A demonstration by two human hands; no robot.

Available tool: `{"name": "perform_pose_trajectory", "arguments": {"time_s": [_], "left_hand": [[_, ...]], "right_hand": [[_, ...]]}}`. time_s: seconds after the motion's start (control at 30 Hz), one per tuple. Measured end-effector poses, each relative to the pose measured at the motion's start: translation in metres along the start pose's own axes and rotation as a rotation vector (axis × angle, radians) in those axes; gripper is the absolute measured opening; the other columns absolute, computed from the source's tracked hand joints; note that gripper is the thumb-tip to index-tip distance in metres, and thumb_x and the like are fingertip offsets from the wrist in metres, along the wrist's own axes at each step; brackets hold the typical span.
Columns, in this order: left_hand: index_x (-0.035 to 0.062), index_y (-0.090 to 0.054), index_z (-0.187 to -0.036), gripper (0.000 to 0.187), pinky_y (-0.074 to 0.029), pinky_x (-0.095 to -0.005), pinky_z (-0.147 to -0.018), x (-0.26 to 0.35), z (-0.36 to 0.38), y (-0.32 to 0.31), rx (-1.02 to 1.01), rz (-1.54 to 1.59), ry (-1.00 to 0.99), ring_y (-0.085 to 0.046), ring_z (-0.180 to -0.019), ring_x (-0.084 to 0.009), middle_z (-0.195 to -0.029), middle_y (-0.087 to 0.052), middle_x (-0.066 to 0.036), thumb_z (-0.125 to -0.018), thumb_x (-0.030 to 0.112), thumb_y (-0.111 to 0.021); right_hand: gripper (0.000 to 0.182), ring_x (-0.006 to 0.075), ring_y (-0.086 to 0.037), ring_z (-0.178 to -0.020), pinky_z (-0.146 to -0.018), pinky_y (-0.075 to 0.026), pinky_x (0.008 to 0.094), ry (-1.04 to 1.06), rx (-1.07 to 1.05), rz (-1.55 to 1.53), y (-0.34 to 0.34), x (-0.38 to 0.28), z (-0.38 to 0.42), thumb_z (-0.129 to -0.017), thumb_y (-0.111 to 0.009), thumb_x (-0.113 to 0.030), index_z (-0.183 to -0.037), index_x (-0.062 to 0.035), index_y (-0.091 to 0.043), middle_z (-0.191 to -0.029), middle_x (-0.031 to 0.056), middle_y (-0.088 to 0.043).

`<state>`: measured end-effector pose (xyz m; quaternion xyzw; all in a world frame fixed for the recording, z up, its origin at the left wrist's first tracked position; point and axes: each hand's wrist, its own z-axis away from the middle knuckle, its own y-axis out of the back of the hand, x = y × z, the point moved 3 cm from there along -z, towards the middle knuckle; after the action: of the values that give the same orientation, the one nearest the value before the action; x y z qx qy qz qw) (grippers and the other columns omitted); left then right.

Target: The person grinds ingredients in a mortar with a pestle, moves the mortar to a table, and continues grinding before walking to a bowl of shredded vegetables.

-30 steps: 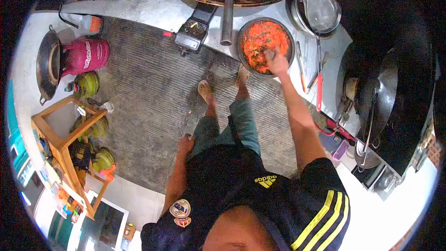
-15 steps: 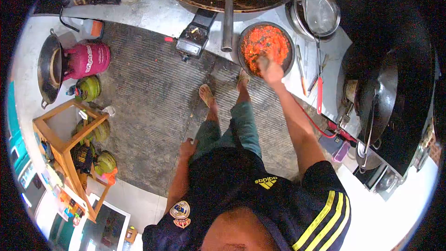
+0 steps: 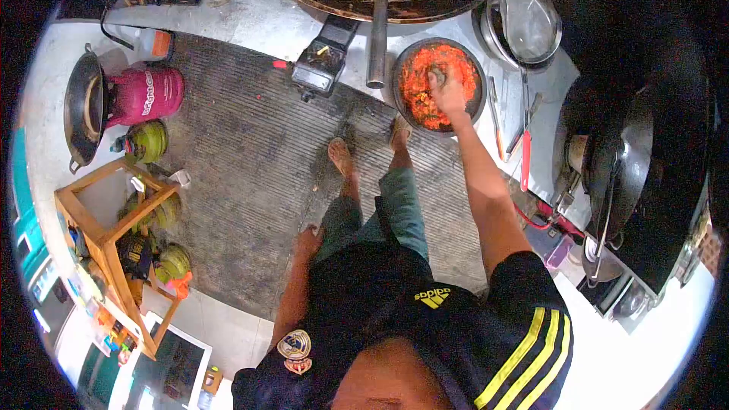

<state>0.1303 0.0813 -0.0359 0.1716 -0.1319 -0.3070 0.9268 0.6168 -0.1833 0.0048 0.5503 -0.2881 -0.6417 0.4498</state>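
My right hand (image 3: 450,96) is closed around a short stone pestle (image 3: 437,77), whose dark end shows above the fist. It presses into coarse red chili paste (image 3: 431,110) in a round, dark stone mortar (image 3: 400,101) at the counter's edge. Some dark green bits show in the paste. Low beside my thigh hangs my left hand (image 3: 309,241), away from the counter. Its fingers are too small and partly hidden to make out.
A large wok (image 3: 304,1) of brownish oil, with a long metal handle (image 3: 377,53) across it, stands beyond the mortar. Right of it are strainers (image 3: 531,23) and a red-handled tool (image 3: 525,159). A pink gas cylinder (image 3: 148,95) and wooden frame (image 3: 106,235) stand left.
My right hand has moved the pestle up and slightly right within the mortar, toward its middle. The whole view has shifted a little. My left hand stays by my thigh.
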Motion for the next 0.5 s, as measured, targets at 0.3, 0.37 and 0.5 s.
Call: {"name": "perform_pose_trajectory", "arguments": {"time_s": [0.3,0.37,0.5], "left_hand": [[0.0118,-0.053,-0.114,0.056,-0.044,-0.0459,-0.084,-0.004,0.001,-0.003,0.035,0.018,0.014,-0.057,-0.095,-0.0379,-0.1,-0.06,-0.023,-0.08,0.055,-0.046],[0.0117,-0.053,-0.114,0.055,-0.043,-0.0464,-0.084,-0.013,-0.011,-0.015,0.054,-0.029,0.011,-0.057,-0.095,-0.0388,-0.1,-0.059,-0.024,-0.08,0.055,-0.047],[0.0117,-0.053,-0.113,0.055,-0.043,-0.0463,-0.085,-0.007,-0.008,-0.006,0.011,-0.002,0.024,-0.056,-0.095,-0.04,-0.099,-0.059,-0.025,-0.08,0.054,-0.048]], "right_hand": [[0.058,0.0389,-0.059,-0.085,-0.073,-0.046,0.045,-0.089,-0.049,0.194,0.003,-0.015,0.011,-0.08,-0.049,-0.054,-0.115,-0.0081,-0.045,-0.086,0.0254,-0.061],[0.055,0.0395,-0.059,-0.087,-0.074,-0.046,0.0471,-0.083,-0.058,0.117,0.016,-0.017,0.005,-0.081,-0.046,-0.053,-0.116,-0.011,-0.044,-0.087,0.0254,-0.061],[0.052,0.0396,-0.059,-0.083,-0.071,-0.046,0.0478,-0.055,-0.016,0.123,0.015,-0.01,-0.004,-0.081,-0.047,-0.051,-0.113,-0.0109,-0.046,-0.085,0.0241,-0.061]]}}
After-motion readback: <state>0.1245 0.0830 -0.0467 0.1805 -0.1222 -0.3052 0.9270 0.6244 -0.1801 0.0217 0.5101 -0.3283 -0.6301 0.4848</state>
